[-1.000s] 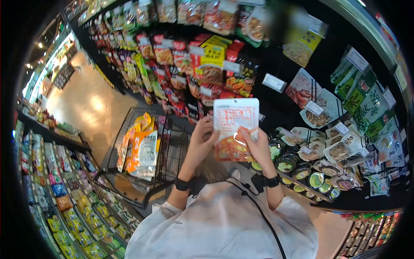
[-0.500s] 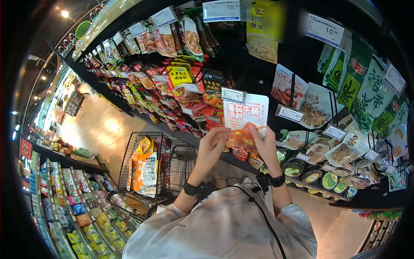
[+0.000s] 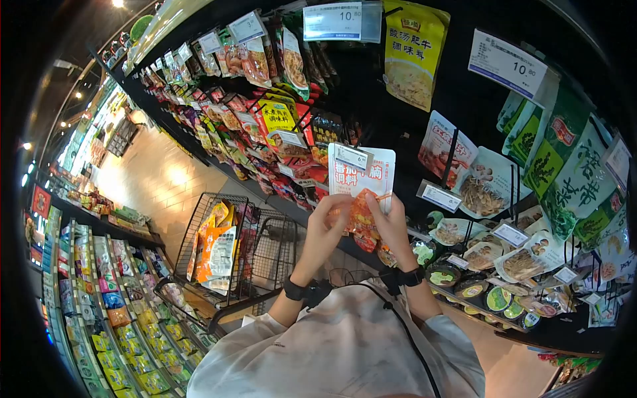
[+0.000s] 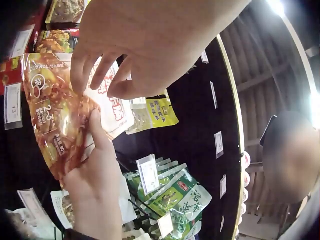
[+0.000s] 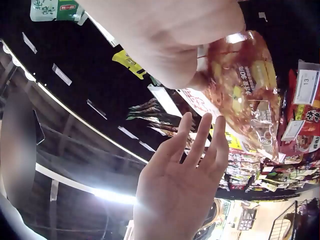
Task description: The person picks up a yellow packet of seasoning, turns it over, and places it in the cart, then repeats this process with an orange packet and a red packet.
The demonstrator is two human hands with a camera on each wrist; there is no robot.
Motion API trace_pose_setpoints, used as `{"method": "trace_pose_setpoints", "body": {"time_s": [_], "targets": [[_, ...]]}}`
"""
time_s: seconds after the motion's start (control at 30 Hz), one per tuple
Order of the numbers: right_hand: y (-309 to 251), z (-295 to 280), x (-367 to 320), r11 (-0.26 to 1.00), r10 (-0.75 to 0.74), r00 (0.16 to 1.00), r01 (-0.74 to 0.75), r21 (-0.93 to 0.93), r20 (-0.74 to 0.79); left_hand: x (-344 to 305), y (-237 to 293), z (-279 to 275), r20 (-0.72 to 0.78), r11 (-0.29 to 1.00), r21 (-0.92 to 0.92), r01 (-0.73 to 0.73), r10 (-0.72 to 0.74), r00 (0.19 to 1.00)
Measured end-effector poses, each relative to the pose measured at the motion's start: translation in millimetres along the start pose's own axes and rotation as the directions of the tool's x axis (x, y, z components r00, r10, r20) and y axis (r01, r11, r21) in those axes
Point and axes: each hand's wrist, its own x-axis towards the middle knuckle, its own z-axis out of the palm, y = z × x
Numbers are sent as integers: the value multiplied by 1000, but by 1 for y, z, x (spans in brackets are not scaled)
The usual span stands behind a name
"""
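A white and orange-red seasoning pouch [image 3: 361,189] is upright in front of the chest, its printed front facing me in the head view. My right hand [image 3: 393,225] grips its lower right part, the thumb lying across the front. Beside the lower left edge is my left hand [image 3: 325,229]; in the right wrist view that left hand [image 5: 175,185] has fairly straight, spread fingers with tips right at the pouch [image 5: 245,90]. The left wrist view shows the right thumb on the pouch [image 4: 57,115] front. A shelf price tag [image 3: 350,157] overlaps the pouch's top left in the head view.
Racks of hanging packets [image 3: 279,119] stand ahead, with a yellow pouch [image 3: 415,60] and green bags [image 3: 564,159] to the right. Round tubs [image 3: 497,298] line a low shelf. A cart [image 3: 249,265] with orange and white packets is at my left, near another shelf [image 3: 113,312].
The head view has shifted, bringing the rack closer. The pouch went up and right, then slightly back left. The left hand's fingers have loosened at its left edge; the right hand keeps its grip.
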Motion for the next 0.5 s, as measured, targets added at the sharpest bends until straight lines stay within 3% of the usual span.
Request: {"method": "trace_pose_setpoints", "body": {"time_s": [0.5], "targets": [[8, 15, 9, 996, -86, 991, 85, -21, -101, -14, -13, -23, -43, 997, 18, 76, -75, 996]]}}
